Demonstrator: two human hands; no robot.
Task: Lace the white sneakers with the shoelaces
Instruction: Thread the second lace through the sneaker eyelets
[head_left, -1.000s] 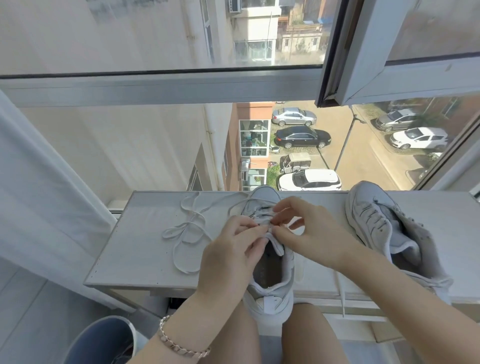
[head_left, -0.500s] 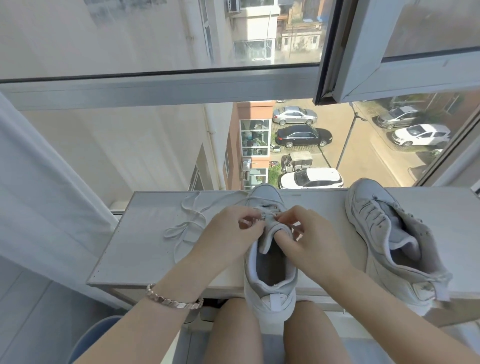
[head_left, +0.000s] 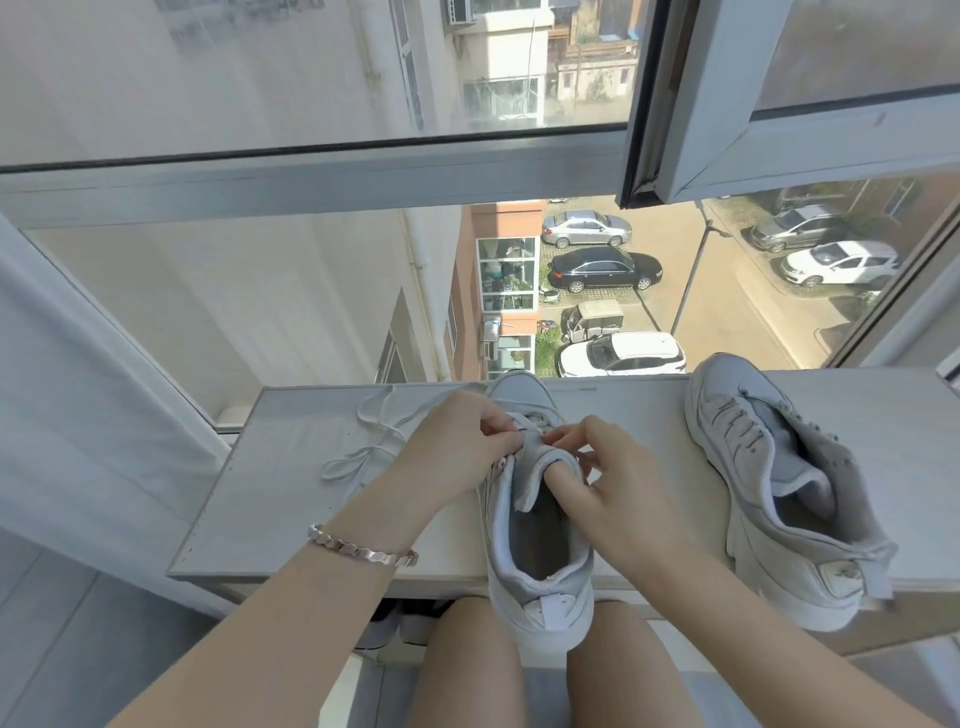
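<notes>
middle sneaker (head_left: 540, 551): white, grey lining, tongue (head_left: 537, 470) raised | left hand (head_left: 457, 449): pinching shoelace (head_left: 385, 430) | right hand (head_left: 610, 488): gripping tongue

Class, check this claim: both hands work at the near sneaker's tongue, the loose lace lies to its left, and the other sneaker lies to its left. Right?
No. The head view shows the other sneaker to the right of the near sneaker. The left hand and right hand work at its tongue, and the lace lies to its left.

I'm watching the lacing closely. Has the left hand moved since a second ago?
Yes. The left hand slid forward along the sneaker, away from the sill's near edge and toward the window.
</notes>
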